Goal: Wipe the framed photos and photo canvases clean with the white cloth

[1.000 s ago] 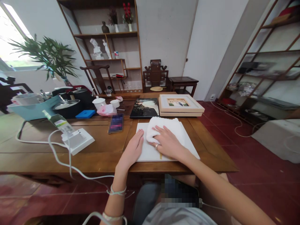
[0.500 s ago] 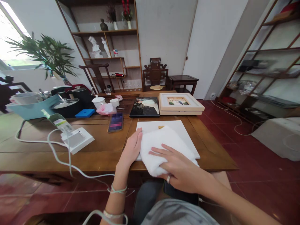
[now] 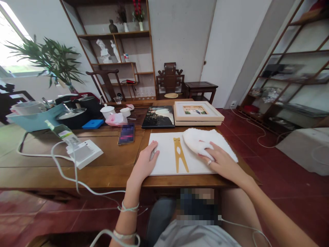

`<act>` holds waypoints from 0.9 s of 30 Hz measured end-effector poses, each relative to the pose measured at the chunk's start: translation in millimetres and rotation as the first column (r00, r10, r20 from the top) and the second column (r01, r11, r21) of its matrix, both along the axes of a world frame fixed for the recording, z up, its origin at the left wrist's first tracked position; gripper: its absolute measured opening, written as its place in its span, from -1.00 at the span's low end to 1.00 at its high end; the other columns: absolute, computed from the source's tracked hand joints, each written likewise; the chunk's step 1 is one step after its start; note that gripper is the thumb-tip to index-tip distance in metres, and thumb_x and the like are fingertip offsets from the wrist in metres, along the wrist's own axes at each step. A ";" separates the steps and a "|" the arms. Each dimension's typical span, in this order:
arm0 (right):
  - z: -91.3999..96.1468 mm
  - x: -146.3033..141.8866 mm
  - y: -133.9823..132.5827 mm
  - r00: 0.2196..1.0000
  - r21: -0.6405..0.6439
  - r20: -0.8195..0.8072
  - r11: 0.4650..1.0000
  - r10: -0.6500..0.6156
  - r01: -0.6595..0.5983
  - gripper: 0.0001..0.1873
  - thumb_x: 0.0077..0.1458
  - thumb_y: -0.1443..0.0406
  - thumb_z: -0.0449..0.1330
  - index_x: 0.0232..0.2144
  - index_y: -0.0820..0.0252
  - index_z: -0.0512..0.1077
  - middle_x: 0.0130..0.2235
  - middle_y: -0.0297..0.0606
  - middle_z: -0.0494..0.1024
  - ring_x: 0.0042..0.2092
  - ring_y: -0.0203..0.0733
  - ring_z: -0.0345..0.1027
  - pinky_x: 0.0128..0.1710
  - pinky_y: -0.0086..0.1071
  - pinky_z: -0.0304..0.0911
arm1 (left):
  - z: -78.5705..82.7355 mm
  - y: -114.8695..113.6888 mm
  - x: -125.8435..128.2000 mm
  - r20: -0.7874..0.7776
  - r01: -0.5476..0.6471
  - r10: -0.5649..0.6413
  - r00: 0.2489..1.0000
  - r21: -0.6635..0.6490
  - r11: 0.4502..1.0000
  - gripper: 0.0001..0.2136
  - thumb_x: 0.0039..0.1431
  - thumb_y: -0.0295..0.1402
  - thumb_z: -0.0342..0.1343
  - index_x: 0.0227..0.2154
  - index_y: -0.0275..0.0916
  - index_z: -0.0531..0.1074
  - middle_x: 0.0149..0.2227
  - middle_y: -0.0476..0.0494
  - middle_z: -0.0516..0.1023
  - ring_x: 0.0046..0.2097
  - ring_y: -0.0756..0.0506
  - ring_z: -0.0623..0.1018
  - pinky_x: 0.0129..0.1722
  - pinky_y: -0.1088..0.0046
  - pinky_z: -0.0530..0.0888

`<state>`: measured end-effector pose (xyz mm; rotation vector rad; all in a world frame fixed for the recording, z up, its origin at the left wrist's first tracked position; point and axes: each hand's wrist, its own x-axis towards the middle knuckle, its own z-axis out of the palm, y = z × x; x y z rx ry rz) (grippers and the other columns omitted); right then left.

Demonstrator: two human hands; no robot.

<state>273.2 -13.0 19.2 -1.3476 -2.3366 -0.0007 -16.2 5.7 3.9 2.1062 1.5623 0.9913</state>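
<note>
A white flat panel (image 3: 164,159) lies on the wooden table (image 3: 113,161) in front of me, with a tan wooden stand piece (image 3: 180,157) showing on its face. My left hand (image 3: 145,162) rests on the panel's left edge, fingers pressed flat on it. My right hand (image 3: 219,163) presses a white cloth (image 3: 205,142) down on the panel's right side, fingers closed over the cloth's near edge.
Behind the panel lie a dark photo print (image 3: 159,117) and stacked framed pictures (image 3: 196,113). A phone (image 3: 126,133), a white power strip (image 3: 83,154) with cables, teaware and pots (image 3: 77,115) crowd the left. Shelves stand behind and at right.
My right hand swept the cloth from the panel's top down to its near edge, then over to the right side, uncovering the tan stand piece. My left hand stayed on the left edge.
</note>
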 end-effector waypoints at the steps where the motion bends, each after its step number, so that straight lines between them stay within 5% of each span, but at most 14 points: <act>1: -2.3 2.1 5.0 0.999 0.006 -0.002 0.999 -0.034 0.034 -0.67 0.22 0.22 -0.04 -0.22 0.21 0.48 0.09 -0.04 0.41 0.19 0.06 0.16 0.17 0.00 0.08 | -0.4 0.4 -0.2 0.001 0.002 -0.002 1.000 0.005 1.000 -0.62 0.19 -0.30 -0.04 0.03 -0.34 0.36 0.15 -0.32 0.36 0.22 -0.18 0.30 0.23 0.20 0.20; 9: -5.2 -21.5 10.3 0.993 0.043 0.091 0.997 -0.071 0.067 -0.70 0.08 0.40 0.02 -0.20 0.24 0.50 0.18 -0.04 0.30 0.25 0.03 0.03 0.20 0.07 -0.05 | -0.7 1.7 -0.6 -0.004 0.011 -0.011 1.000 0.013 1.000 -0.63 0.18 -0.30 -0.04 0.01 -0.33 0.38 0.15 -0.30 0.37 0.22 -0.18 0.29 0.23 0.20 0.19; 21: 14.1 -30.9 -70.4 0.984 -0.144 0.123 0.984 0.126 -0.107 -0.65 -0.14 0.52 0.03 -0.35 0.16 0.51 0.20 -0.08 0.27 0.27 -0.01 -0.01 0.23 0.07 -0.07 | -2.1 2.0 0.0 0.001 0.019 -0.019 1.000 0.030 0.999 -0.64 0.18 -0.28 -0.03 -0.01 -0.31 0.40 0.13 -0.29 0.40 0.21 -0.18 0.31 0.22 0.20 0.21; 27: 12.7 -20.6 -42.2 0.989 -0.122 0.053 0.983 0.141 -0.134 -0.67 0.01 0.47 0.02 -0.24 0.17 0.51 0.22 -0.10 0.24 0.27 -0.06 -0.01 0.25 0.01 -0.09 | -1.7 2.5 -0.1 -0.013 0.019 -0.019 1.000 0.023 1.000 -0.63 0.18 -0.30 -0.03 -0.01 -0.37 0.41 0.14 -0.35 0.37 0.21 -0.19 0.32 0.21 0.20 0.23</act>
